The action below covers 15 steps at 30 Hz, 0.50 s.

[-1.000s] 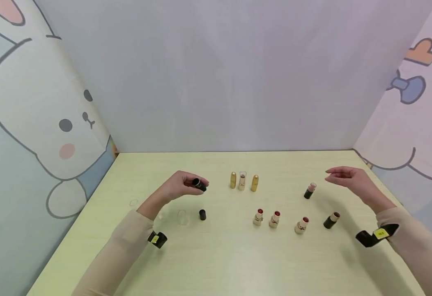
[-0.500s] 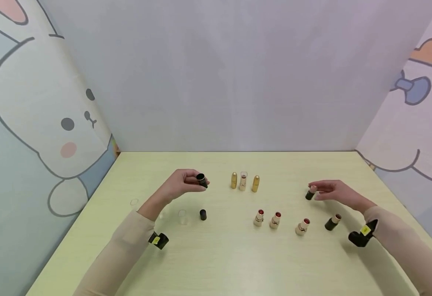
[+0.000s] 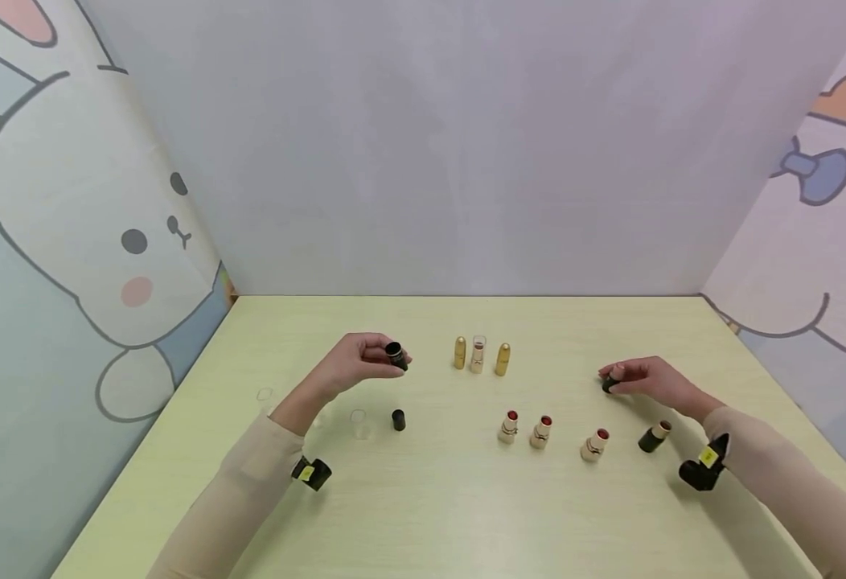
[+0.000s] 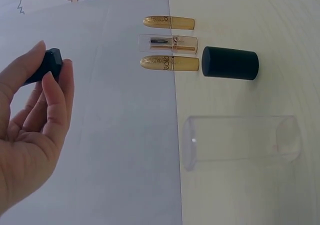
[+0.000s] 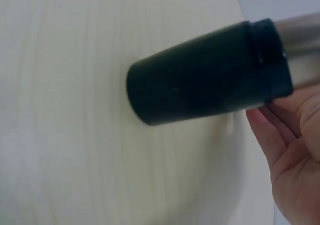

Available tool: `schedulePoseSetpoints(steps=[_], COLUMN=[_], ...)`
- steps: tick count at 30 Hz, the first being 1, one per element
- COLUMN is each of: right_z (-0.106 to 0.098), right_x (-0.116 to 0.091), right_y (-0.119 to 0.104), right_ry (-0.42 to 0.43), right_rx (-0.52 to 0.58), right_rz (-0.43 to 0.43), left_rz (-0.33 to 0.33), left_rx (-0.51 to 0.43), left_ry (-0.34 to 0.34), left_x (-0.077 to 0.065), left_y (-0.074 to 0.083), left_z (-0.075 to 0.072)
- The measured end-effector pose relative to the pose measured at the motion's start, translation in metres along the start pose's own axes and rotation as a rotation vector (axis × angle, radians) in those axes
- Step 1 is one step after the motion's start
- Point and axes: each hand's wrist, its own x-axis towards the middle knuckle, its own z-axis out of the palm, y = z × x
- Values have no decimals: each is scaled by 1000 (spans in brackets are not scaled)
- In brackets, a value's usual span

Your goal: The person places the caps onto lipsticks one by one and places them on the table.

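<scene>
In the head view, my left hand [image 3: 356, 359] pinches a black lipstick cap [image 3: 397, 357] above the table, its hollow end facing up. The left wrist view shows the same cap [image 4: 46, 66] between thumb and fingers. On the right side, my right hand [image 3: 650, 381] has thumb and fingers round a lipstick with a black base [image 3: 609, 385]; its pale top is partly covered by the fingers. Another black-based lipstick [image 3: 655, 436] with a gold collar stands uncapped near the right wrist. It fills much of the right wrist view, where the held lipstick is hidden.
Three uncapped lipsticks in beige tubes [image 3: 540, 433] stand at centre right. Two gold lipsticks [image 3: 460, 353] flank a clear-capped one [image 3: 478, 355] farther back. Left of centre stand a black cap [image 3: 398, 420] and a clear cap [image 3: 360, 425]. Another clear cap [image 3: 264, 394] is beside the left forearm.
My right hand has come down and leftward to the black-based lipstick and taken hold of it. The left hand stays nearly in place, its cap tipped more upright.
</scene>
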Motion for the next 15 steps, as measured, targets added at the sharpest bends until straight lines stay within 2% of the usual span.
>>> schedulePoseSetpoints(steps=[4, 7, 11, 15], right_z=[-4, -9, -12, -2], right_x=[-4, -9, -15, -19], right_y=[-5, -21, -64, -119], right_ry=[64, 117, 173, 243], right_rx=[11, 32, 50, 82], right_rz=[-7, -42, -162, -313], left_rz=[-2, 5, 24, 54], left_rx=[-1, 5, 2, -24], left_ry=[0, -7, -9, -19], left_x=[1, 1, 1, 3], left_y=[0, 1, 6, 14], left_z=[0, 0, 1, 3])
